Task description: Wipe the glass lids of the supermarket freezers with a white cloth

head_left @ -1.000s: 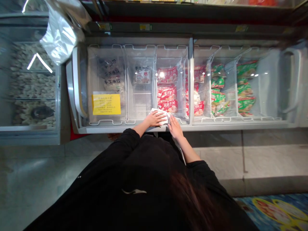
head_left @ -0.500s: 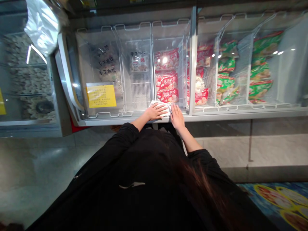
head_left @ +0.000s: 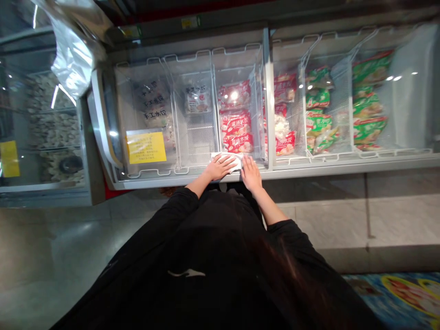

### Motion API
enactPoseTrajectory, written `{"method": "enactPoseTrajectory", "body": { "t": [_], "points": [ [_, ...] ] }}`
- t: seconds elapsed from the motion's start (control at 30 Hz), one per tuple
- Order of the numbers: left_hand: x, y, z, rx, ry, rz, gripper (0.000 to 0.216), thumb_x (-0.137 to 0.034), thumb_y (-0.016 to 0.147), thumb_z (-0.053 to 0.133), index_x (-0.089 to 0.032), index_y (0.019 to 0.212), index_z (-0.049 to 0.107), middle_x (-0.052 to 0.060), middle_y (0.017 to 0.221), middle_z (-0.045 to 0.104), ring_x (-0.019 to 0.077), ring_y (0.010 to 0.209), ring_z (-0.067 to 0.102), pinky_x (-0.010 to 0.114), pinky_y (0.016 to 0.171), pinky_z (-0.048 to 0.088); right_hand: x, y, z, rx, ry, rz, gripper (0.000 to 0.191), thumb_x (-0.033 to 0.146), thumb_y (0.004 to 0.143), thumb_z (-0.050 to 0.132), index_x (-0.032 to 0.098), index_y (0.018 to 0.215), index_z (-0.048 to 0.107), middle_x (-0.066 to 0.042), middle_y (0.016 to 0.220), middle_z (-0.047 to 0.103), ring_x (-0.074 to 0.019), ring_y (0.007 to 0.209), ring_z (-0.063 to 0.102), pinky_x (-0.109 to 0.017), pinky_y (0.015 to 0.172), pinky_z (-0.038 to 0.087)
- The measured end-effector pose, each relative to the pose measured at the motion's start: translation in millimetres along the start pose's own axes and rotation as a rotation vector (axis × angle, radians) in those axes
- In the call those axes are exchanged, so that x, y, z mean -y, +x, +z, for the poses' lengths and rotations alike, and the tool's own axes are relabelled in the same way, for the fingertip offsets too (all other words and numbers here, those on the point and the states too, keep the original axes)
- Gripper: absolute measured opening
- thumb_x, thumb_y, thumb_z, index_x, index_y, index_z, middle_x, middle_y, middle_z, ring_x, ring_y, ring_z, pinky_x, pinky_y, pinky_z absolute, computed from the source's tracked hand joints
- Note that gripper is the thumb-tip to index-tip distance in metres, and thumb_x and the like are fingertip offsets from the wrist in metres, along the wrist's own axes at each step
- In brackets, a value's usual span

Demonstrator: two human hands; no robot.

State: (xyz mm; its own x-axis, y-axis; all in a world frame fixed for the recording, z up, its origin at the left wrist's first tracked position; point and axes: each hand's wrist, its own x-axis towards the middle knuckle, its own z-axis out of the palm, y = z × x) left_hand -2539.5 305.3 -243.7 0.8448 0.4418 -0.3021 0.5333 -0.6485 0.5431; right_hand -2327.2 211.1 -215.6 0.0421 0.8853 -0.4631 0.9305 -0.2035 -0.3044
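Note:
My left hand (head_left: 220,167) lies flat, fingers stretched out, on a folded white cloth or wipe (head_left: 235,160). This rests on the glass near the front edge of a display freezer (head_left: 323,168). At the cloth's right end, my right hand (head_left: 251,174) is flat with its fingers extended; its fingertips touch or nearly touch the cloth. Beneath the glass, just beyond my hands, red bags of frozen dumplings (head_left: 236,123) are stacked in a wire basket (head_left: 216,105).
Green food bags (head_left: 369,103) fill baskets on the right. A yellow notice (head_left: 146,147) lies on the left. A curved white handle (head_left: 105,121) rises beside silvery plastic sheeting (head_left: 73,57). Another freezer (head_left: 62,198) adjoins at left.
The view has shifted, so the freezer appears lower and slightly further left. Both hands remain at the white cloth, with little visible movement over the glass.

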Motion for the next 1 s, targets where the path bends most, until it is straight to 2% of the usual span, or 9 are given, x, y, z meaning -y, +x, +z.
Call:
{"method": "enactPoseTrajectory", "body": {
  "t": [0.1,0.2,0.33,0.47,0.53,0.63,0.73,0.9,1.0],
  "points": [
    [24.7,22.3,-22.1,-0.035,0.015,-0.026,0.057,-0.037,0.111,0.04,-0.038,0.167,0.041,-0.006,0.178,0.03,0.0172,0.168,0.021,0.044,0.138,0.006,-2.0,5.0,-4.7,-0.021,-0.01,-0.006,0.066,0.027,0.109,0.029,0.01,0.172,0.027,-0.009,0.182,0.022,-0.0266,0.169,0.016,-0.045,0.139,0.019],
    [40.3,17.3,-30.0,-0.107,0.036,-0.172,0.061,-0.036,0.112,0.032,-0.03,0.173,0.031,0.002,0.181,0.02,0.024,0.17,0.014,0.054,0.138,0.004,-3.6,14.4,-11.6,-0.041,-0.011,-0.016,0.067,0.026,0.108,0.03,0.011,0.173,0.025,-0.009,0.182,0.022,-0.0267,0.17,0.016,-0.046,0.139,0.02],
    [18.0,-7.7,-5.9,-0.133,0.044,-0.298,0.066,-0.041,0.111,0.028,-0.027,0.175,0.023,0.009,0.181,0.02,0.0303,0.169,0.016,0.064,0.136,0.01,0.6,30.3,-19.8,-0.062,-0.004,-0.042,0.068,0.025,0.108,0.033,0.014,0.174,0.024,-0.009,0.182,0.025,-0.026,0.17,0.016,-0.046,0.139,0.019],
    [-4.4,3.9,6.5,-0.081,0.031,-0.184,0.061,-0.048,0.11,0.034,-0.041,0.171,0.034,-0.005,0.178,0.029,0.0189,0.168,0.022,0.047,0.139,0.017,6.7,43.9,-23.9,-0.072,0.002,-0.062,0.07,0.024,0.107,0.036,0.019,0.175,0.021,-0.009,0.181,0.027,-0.0256,0.17,0.016,-0.05,0.138,0.022],
    [5.8,24.3,-6.7,-0.079,0.032,-0.144,0.06,-0.045,0.11,0.032,-0.043,0.17,0.035,-0.009,0.178,0.028,0.0152,0.168,0.02,0.042,0.14,0.013,7.5,48.9,-25.4,-0.063,0.003,-0.08,0.068,0.024,0.107,0.036,0.018,0.174,0.024,-0.009,0.181,0.026,-0.0254,0.17,0.016,-0.05,0.139,0.022],
    [41.0,49.9,-39.0,-0.107,0.046,-0.174,0.061,-0.04,0.111,0.028,-0.038,0.172,0.03,-0.007,0.18,0.024,0.0164,0.169,0.016,0.045,0.14,0.006,5.9,55.5,-28.3,-0.042,0.007,-0.102,0.064,0.024,0.108,0.034,0.014,0.171,0.032,-0.008,0.181,0.028,-0.0246,0.169,0.018,-0.044,0.139,0.02],
    [69.6,46.2,-59.1,-0.15,0.066,-0.283,0.064,-0.039,0.112,0.026,-0.027,0.175,0.024,0.001,0.182,0.018,0.0228,0.17,0.013,0.052,0.139,0.003,4.0,64.2,-31.3,-0.036,0.012,-0.111,0.063,0.024,0.108,0.032,0.013,0.17,0.036,-0.007,0.179,0.032,-0.0238,0.168,0.022,-0.041,0.14,0.02],
    [56.3,4.9,-37.2,-0.157,0.085,-0.4,0.066,-0.04,0.112,0.031,-0.022,0.175,0.025,0.006,0.182,0.018,0.0281,0.17,0.014,0.057,0.138,0.006,7.6,86.3,-33.2,-0.05,0.016,-0.117,0.064,0.026,0.108,0.031,0.009,0.17,0.036,-0.01,0.179,0.032,-0.0264,0.167,0.025,-0.045,0.139,0.023],
    [39.6,10.5,-20.8,-0.159,0.088,-0.415,0.065,-0.042,0.113,0.028,-0.021,0.175,0.026,0.005,0.182,0.016,0.028,0.17,0.012,0.057,0.138,0.006,11.8,99.8,-33.8,-0.052,0.011,-0.131,0.064,0.028,0.109,0.031,0.008,0.17,0.036,-0.01,0.179,0.032,-0.0279,0.167,0.025,-0.047,0.139,0.023]
  ]
}}
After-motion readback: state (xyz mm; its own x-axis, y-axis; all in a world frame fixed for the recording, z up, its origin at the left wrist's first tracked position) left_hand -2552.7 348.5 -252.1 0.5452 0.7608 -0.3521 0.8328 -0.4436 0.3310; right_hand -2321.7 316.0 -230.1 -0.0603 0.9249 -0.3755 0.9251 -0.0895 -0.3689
